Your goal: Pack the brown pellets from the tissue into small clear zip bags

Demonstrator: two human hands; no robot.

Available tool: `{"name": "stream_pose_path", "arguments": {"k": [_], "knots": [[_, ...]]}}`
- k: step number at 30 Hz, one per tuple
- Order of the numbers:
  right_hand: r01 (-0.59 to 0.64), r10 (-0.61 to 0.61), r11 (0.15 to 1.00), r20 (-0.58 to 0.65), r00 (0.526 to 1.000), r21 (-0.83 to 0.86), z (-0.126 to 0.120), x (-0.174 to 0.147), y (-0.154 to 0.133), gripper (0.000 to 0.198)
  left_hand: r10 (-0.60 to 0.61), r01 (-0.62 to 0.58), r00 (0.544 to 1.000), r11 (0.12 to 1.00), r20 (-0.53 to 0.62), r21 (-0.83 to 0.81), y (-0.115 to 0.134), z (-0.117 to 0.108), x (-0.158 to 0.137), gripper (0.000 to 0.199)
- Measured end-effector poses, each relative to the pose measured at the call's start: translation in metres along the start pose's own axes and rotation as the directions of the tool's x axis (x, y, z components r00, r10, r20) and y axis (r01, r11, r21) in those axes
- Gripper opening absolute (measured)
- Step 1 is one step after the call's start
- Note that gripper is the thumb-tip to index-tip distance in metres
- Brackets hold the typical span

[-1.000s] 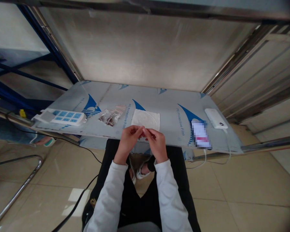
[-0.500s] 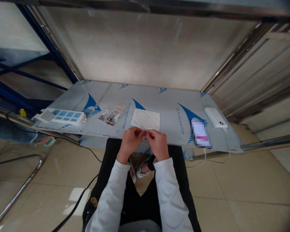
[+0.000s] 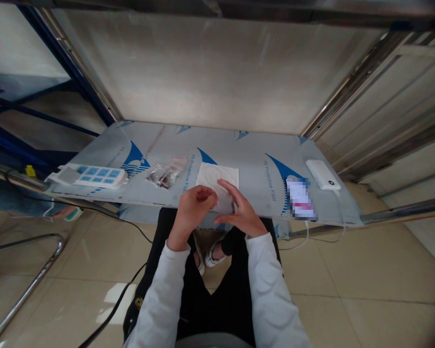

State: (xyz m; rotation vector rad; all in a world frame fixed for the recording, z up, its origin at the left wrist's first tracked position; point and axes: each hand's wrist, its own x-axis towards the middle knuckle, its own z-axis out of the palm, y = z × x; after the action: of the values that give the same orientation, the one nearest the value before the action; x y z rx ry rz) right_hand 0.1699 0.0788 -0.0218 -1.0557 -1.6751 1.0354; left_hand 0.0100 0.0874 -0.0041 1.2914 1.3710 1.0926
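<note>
Above the front edge of the table, my left hand point(image 3: 195, 207) is closed, thumb and fingertips pinched together. A faint reddish line shows by its fingertips, too small to name. My right hand point(image 3: 241, 212) is open a little to the right, thumb and fingers spread and curved toward the left hand, with nothing seen in it. Just behind both hands a white cloth or tissue point(image 3: 217, 175) lies flat on the table, its near part covered by the fingers.
Clear plastic bags point(image 3: 166, 174) with small dark pieces lie on the film-covered table point(image 3: 217, 140). Left of them is a white power strip point(image 3: 101, 177). To the right are a blurred-out phone point(image 3: 300, 198) and a white device point(image 3: 322, 175), both with cables. A black cable point(image 3: 114, 309) crosses the floor.
My hands, fingertips together before, have come apart. The right hand has opened and shifted right; the left stays pinched and has moved slightly left and up.
</note>
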Motion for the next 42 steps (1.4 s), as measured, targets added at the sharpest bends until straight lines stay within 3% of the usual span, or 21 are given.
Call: {"name": "stream_pose_path", "arguments": {"k": [2, 6, 13, 17, 22, 25, 28, 31, 34, 38, 42], "knots": [[-0.02, 0.019, 1.0, 0.027, 0.999, 0.017, -0.001, 0.0, 0.003, 0.075, 0.001, -0.001, 1.0, 1.0, 0.002, 0.029, 0.001, -0.001, -0.001, 0.017], [-0.037, 0.036, 0.999, -0.035, 0.999, -0.022, 0.0, 0.0, 0.01, 0.049, 0.087, -0.082, 0.996, 0.968, -0.009, 0.236, 0.012, -0.002, -0.006, 0.013], [-0.006, 0.006, 0.979, -0.001, 1.0, -0.202, 0.005, 0.007, 0.016, 0.047, 0.234, -0.167, 0.969, 0.861, -0.084, 0.481, 0.018, -0.008, -0.008, 0.015], [0.017, -0.014, 0.954, 0.012, 1.0, -0.299, 0.016, 0.016, 0.012, 0.067, 0.208, -0.132, 0.971, 0.875, -0.117, 0.466, 0.009, -0.011, -0.003, 0.015], [-0.007, 0.017, 0.931, 0.026, 1.0, -0.365, 0.028, 0.029, 0.015, 0.046, 0.186, -0.092, 0.964, 0.904, -0.19, 0.417, 0.0, -0.016, 0.001, 0.017], [-0.006, 0.023, 0.918, 0.038, 0.999, -0.396, 0.02, 0.042, 0.024, 0.04, 0.196, -0.072, 0.942, 0.91, -0.271, 0.408, -0.002, -0.02, 0.002, 0.022], [0.005, 0.045, 0.884, 0.094, 0.995, -0.468, -0.002, 0.065, 0.036, 0.038, 0.199, -0.055, 0.924, 0.913, -0.325, 0.404, -0.004, -0.027, 0.003, 0.029], [0.053, 0.108, 0.751, 0.201, 0.973, -0.659, -0.029, 0.097, 0.047, 0.038, 0.167, -0.036, 0.932, 0.925, -0.321, 0.378, -0.009, -0.034, 0.005, 0.031], [0.134, 0.235, 0.504, 0.285, 0.929, -0.853, -0.043, 0.13, 0.048, 0.041, 0.121, -0.011, 0.951, 0.933, -0.286, 0.36, -0.016, -0.038, 0.008, 0.03], [0.292, 0.399, 0.168, 0.336, 0.853, -0.941, -0.031, 0.159, 0.037, 0.044, 0.093, -0.005, 0.971, 0.928, -0.22, 0.373, -0.021, -0.039, 0.012, 0.026], [0.467, 0.489, -0.035, 0.392, 0.779, -0.884, -0.011, 0.169, 0.028, 0.042, 0.073, 0.014, 0.974, 0.925, -0.215, 0.379, -0.023, -0.042, 0.013, 0.024]]}}
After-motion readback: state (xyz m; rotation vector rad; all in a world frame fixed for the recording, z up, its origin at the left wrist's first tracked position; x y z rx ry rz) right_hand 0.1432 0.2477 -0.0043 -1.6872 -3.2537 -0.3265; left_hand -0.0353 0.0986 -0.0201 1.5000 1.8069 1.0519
